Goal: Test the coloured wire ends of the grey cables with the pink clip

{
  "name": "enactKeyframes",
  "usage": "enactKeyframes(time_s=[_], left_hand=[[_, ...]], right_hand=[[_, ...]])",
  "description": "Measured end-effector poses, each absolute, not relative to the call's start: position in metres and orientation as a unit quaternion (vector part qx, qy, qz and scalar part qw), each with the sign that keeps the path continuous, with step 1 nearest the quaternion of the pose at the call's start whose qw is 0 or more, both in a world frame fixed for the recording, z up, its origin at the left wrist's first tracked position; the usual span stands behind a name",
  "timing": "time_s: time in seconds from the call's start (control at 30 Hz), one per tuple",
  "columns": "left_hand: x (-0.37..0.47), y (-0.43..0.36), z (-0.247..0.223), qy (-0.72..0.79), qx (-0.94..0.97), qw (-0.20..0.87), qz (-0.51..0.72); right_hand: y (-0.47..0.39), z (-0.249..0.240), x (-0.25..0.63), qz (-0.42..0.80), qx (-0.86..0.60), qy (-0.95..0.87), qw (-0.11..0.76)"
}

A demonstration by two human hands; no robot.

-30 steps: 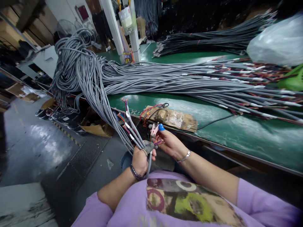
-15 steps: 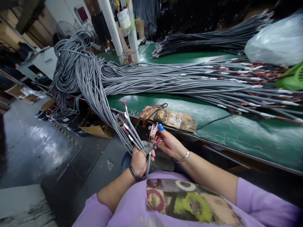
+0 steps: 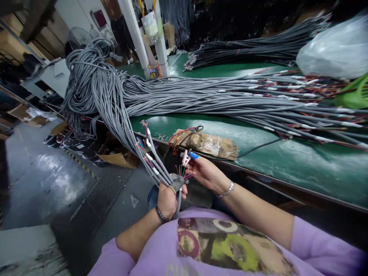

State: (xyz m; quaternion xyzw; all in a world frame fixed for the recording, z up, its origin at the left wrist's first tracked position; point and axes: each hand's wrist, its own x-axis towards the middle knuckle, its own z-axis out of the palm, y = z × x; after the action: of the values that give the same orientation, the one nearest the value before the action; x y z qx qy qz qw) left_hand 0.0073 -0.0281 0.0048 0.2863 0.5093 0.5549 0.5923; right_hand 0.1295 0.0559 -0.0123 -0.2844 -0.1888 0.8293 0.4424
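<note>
My left hand [image 3: 168,197], with a grey cover on its thumb, is closed around several grey cables [image 3: 161,165]. From its grip one cable end fans out into thin coloured wires [image 3: 182,171], some upright, some leaning toward my right fingers. My right hand [image 3: 205,172] has a blue-covered thumb and pinches a small pale pink clip [image 3: 186,158] at the bench edge. Whether its fingertips also touch the wires, I cannot tell. Other cable ends with white wraps [image 3: 149,156] and coloured wires stick out above my left hand.
A long heap of grey cables [image 3: 178,96] lies along the green bench [image 3: 258,165] and hangs over its left end. By the bench edge lies a worn wooden block [image 3: 212,145] with wires. Farther back are black cables [image 3: 244,51], a plastic bag [image 3: 333,50] and a green basket [image 3: 355,94].
The cables in my left hand have shifted slightly left and up. My right hand has moved slightly, and the pink clip now stands more upright. The coloured wires have spread apart.
</note>
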Motion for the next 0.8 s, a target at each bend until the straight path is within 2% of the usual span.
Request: enactKeyframes(time_s=[0.17,0.4,0.6,0.8], left_hand=[[0.009,-0.025,0.006,0.510,0.280,0.586,0.564],[0.012,-0.019,0.005,0.506,0.270,0.587,0.572],[0.011,-0.019,0.004,0.510,0.274,0.587,0.566],[0.011,-0.018,0.002,0.519,0.272,0.583,0.563]], right_hand=[[0.054,-0.022,0.129,0.756,-0.315,-0.282,0.500],[0.059,-0.018,0.125,0.823,-0.249,-0.256,0.441],[0.060,-0.020,0.120,0.805,-0.259,-0.229,0.483],[0.065,-0.019,0.119,0.844,-0.252,-0.179,0.438]])
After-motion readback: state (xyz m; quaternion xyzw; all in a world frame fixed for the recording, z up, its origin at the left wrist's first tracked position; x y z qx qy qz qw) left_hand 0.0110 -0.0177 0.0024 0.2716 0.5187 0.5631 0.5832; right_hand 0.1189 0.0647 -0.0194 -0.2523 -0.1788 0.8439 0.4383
